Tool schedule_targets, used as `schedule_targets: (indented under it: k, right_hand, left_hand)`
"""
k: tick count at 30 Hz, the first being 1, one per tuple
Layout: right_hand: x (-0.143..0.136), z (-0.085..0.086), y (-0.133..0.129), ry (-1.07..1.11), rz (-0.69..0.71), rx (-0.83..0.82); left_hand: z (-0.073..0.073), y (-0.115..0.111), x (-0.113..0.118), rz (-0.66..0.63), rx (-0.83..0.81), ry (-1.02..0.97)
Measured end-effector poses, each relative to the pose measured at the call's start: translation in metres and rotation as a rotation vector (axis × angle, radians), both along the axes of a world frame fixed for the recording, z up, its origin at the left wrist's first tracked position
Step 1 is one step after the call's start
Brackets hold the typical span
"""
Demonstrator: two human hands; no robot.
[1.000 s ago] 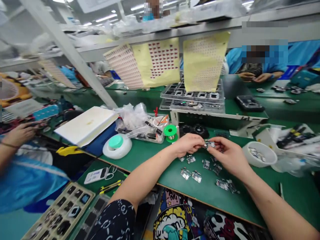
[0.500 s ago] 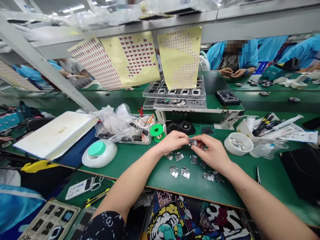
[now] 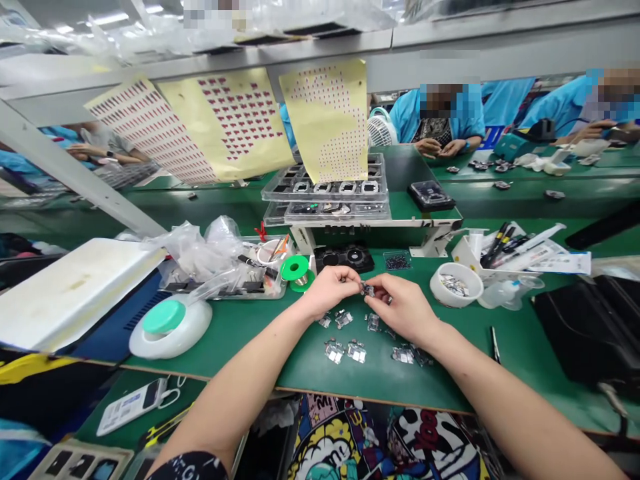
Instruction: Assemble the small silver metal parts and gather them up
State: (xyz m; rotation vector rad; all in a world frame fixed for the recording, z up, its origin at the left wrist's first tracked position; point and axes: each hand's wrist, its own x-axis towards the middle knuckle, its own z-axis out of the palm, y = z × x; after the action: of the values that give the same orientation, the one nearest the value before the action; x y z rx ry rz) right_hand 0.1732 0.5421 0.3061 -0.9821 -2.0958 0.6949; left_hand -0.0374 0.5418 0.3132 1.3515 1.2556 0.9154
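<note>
green mat: the bench top (image 3: 240, 333) is covered in green, and the work sits at its near middle.
held part: one small metal part (image 3: 367, 289) is pinched between both hands, just above the mat and just in front of the black fixture (image 3: 345, 257).
left hand: the left hand (image 3: 330, 288) is closed, its fingertips gripping the left end of the part.
right hand: the right hand (image 3: 403, 308) is closed too, thumb and forefinger on the right end of the same part.
risk, slip: the part is tiny and held only at the tips; a loose pinch could drop it among the loose parts on the mat (image 3: 350, 351), where it would be hard to tell from the rest.
risk, sweep: the right wrist hangs close over the nearest loose pieces, so a sideways shift of the forearm could push some toward the bench edge.
risk, bend: two hands pulling against each other on so thin a piece could bend it, i judge.
count, loose parts: about eight on the mat; some overlap, so the number is not sure.
count, white bowl: one (image 3: 457, 285), with more small pieces inside, too small to count.
count, clear trays: at least two stacked (image 3: 325, 193) on the raised shelf.
count, yellow sheets: three (image 3: 327, 113) hanging from the rail.
count, green spool: one (image 3: 295, 269).
</note>
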Motion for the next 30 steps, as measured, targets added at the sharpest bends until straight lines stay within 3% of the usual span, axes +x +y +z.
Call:
schedule_targets:
  k: [12,30]
  right_hand:
    - [0.007,-0.018,0.012,-0.144,-0.004,0.324]
    - [0.002,-0.016,0.007,-0.18,-0.006,0.385]
  left_hand:
    - [-0.008,0.005,0.004,0.066,0.027,-0.044]
    - [-0.011,0.0,0.014,0.178,0.034,-0.061]
